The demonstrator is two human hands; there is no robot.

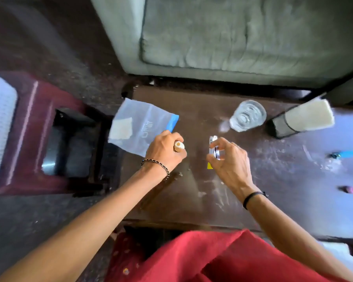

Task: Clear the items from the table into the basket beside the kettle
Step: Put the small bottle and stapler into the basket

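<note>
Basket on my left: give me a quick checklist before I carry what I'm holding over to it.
1. Left hand grips the cream-topped item: ok.
2. Right hand pinches the white packet: ok.
3. Basket in view, far left, off the table: ok; room inside: cannot tell.
4. Zip bag overhangs the table edge beside the left hand, may get dragged: not ok.
5. Glass upright, apart from both hands: ok.
</note>
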